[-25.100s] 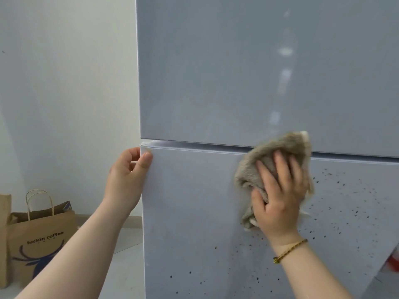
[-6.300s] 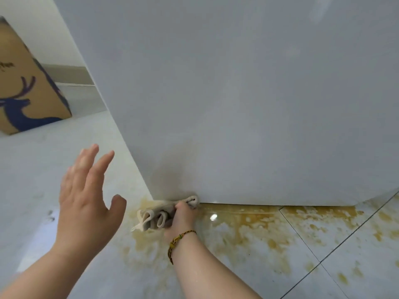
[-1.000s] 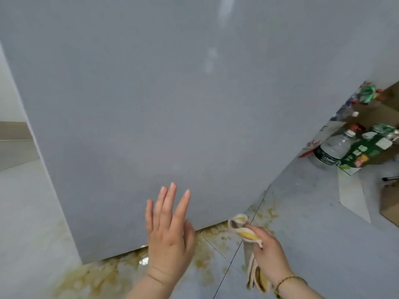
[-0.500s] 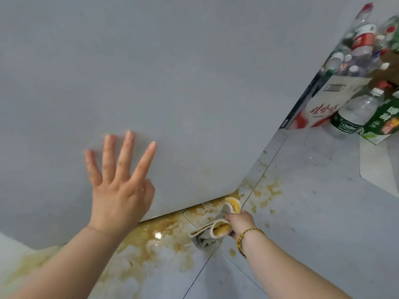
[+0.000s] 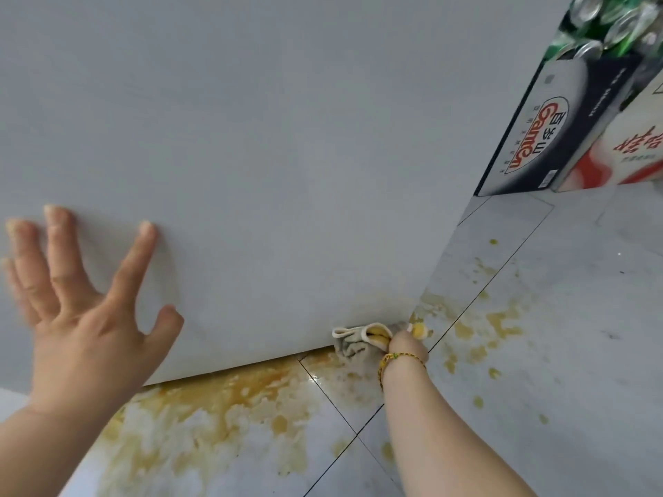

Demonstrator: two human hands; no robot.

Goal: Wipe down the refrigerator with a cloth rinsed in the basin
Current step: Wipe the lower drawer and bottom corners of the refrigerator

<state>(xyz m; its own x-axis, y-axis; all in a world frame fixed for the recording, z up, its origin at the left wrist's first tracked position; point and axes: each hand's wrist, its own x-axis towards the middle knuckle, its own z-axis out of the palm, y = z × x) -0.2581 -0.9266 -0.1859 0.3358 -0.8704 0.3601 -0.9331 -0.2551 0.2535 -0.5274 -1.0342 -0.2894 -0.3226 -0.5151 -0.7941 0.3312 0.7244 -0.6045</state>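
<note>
Forearms bare; thin yellow braided cord bracelet point(image 5: 400, 360), one small coloured bead, circling the wrist just behind right hand point(image 5: 407, 344).

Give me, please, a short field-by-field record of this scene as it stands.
Left hand: open, fingers spread, by the refrigerator front; contact unclear
Right hand: grips the cloth at a bottom corner of the refrigerator
Cloth: bunched, stained yellow
Floor: yellow-brown stains along the refrigerator's base
Background: printed boxes, cans above them
</note>
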